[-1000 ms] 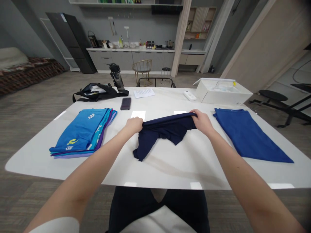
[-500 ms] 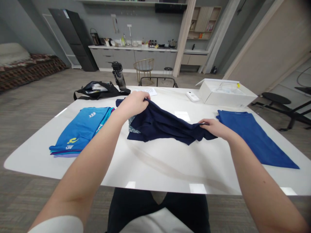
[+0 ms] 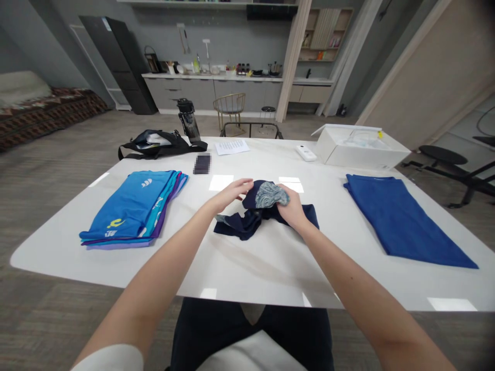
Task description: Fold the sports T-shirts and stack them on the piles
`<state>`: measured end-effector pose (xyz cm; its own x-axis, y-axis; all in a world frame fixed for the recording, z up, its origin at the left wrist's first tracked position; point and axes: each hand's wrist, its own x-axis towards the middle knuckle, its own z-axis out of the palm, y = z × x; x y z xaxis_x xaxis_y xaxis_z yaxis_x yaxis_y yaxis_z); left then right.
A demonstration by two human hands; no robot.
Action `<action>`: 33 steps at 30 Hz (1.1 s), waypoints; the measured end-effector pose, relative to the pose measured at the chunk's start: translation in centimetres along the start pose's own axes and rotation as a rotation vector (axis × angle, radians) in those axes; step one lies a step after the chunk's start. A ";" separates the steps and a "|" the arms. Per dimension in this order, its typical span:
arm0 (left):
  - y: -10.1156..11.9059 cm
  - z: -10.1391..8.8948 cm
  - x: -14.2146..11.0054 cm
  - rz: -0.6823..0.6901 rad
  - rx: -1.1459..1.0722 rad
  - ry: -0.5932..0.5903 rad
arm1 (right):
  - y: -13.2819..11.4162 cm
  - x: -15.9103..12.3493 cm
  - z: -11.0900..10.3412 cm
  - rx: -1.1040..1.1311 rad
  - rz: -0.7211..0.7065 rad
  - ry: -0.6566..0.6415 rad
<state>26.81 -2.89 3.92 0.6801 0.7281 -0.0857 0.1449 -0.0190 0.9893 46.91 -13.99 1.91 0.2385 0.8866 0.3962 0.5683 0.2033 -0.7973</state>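
Observation:
A navy garment with grey-blue paisley patches (image 3: 272, 194) lies crumpled in the middle of the white table (image 3: 270, 278), part of it lifted. My right hand (image 3: 293, 208) is closed on the bunched cloth beside the paisley patch. My left hand (image 3: 234, 195) is at the garment's left side, fingers stretched out and apart, the fingertips close to the raised navy edge; whether they touch it I cannot tell. To the left lies a stack of folded clothes (image 3: 131, 201), bright blue on top with teal and purple below. A folded royal blue garment (image 3: 402, 219) lies to the right.
Along the far side are a black bag (image 3: 157, 144), a dark bottle (image 3: 188, 121), a pixelated dark flat object (image 3: 202, 164), a printed sheet (image 3: 232, 147), a small white device (image 3: 305, 153) and an open white box (image 3: 359, 149). A chair back (image 3: 252, 124) stands behind the table.
The navy garment went from stretched out between both hands to bunched up, its paisley patch turned upward. My hands came closer together, and the left one opened. The pixelated object came into view.

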 end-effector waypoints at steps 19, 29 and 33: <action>0.9 -4.5 -2.4 -0.126 -0.379 0.305 | 4.7 4.7 -6.4 0.364 0.728 0.390; -2.3 -5.3 -1.9 -0.204 0.251 0.030 | 10.8 2.3 -5.8 -0.572 0.457 0.113; -4.2 -6.0 -2.5 -0.202 0.377 -0.024 | 10.9 3.1 -4.2 -0.670 0.460 -0.117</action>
<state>20.22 -0.52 0.74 0.6265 0.7271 -0.2807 0.5269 -0.1298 0.8399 57.18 -10.78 -3.65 0.5001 0.8658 0.0166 0.7922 -0.4497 -0.4126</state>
